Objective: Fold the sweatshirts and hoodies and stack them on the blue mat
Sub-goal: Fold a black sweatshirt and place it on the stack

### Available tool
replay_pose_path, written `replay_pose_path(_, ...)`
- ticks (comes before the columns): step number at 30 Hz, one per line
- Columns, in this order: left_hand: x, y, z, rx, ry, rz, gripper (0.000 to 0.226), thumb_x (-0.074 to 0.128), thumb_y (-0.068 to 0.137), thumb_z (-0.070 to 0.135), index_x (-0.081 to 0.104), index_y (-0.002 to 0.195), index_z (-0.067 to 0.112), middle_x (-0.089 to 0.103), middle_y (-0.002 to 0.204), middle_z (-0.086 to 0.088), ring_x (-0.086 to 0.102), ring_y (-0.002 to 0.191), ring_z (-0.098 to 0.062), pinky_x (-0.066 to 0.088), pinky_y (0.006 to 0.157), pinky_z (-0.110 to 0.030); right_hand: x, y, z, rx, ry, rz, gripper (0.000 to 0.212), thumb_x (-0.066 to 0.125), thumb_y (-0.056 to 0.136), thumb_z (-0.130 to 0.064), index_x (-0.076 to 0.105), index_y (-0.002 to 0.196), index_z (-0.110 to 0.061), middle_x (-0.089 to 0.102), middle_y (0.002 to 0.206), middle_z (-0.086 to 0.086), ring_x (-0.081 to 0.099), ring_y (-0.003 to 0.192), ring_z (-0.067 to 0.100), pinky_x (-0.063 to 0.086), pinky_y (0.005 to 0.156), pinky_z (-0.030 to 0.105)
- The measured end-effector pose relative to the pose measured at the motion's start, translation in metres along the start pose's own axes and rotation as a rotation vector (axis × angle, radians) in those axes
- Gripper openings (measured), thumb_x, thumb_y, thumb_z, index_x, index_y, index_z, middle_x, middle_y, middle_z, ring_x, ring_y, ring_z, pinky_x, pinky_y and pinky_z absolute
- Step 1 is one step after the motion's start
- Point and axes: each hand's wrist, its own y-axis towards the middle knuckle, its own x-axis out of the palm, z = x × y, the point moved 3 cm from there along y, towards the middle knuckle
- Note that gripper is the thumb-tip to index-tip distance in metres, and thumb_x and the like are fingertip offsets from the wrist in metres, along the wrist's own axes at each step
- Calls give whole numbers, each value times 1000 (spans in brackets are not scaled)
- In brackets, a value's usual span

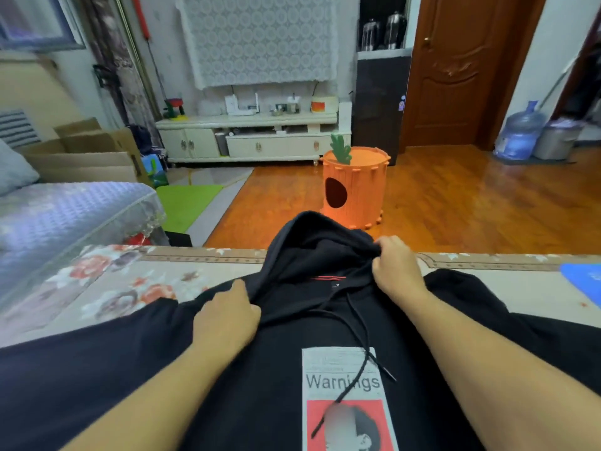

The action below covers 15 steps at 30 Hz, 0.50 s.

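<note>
Hoodie [266, 369], black, lies front-up across the floral-covered surface [136, 281] before me, its hood [312, 236] at the far edge and a printed "Warnings" patch on the chest. My right hand [395, 268] pinches the hood's right edge, fingers curled on the cloth. My left hand [227, 315] rests on the left shoulder, fingers curled into the fabric. A corner of the blue mat [583, 279] shows at far right
</note>
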Motion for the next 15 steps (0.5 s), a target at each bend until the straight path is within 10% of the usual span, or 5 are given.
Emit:
replay_pose_path(6,15,-8,-10,-77,-101,99,13,36,98,25,45,105,18,53,76,-2,48,66,-27,44,66,-40,-79,-49,-26,31,-46,318,15,47,93,-10,52,101,-22,58,91,0,51,80,26,41,69,34)
replay_pose_path(11,15,-7,-16,-80,-224,158,17,42,95,19,45,112,20,49,110,-3,49,83,-28,40,68,-41,-69,-109,60,416,-368,-47,38,56,83,-22,49,119,-13,54,121,15,50,109,38,47,88,47)
replay_pose_path(15,22,-4,-12,63,-163,219,32,52,86,14,47,117,20,45,116,-2,49,95,-26,39,64,-40,-47,-89,41,-17,-637,7,62,64,73,-14,44,132,-15,51,116,14,49,102,38,47,78,45)
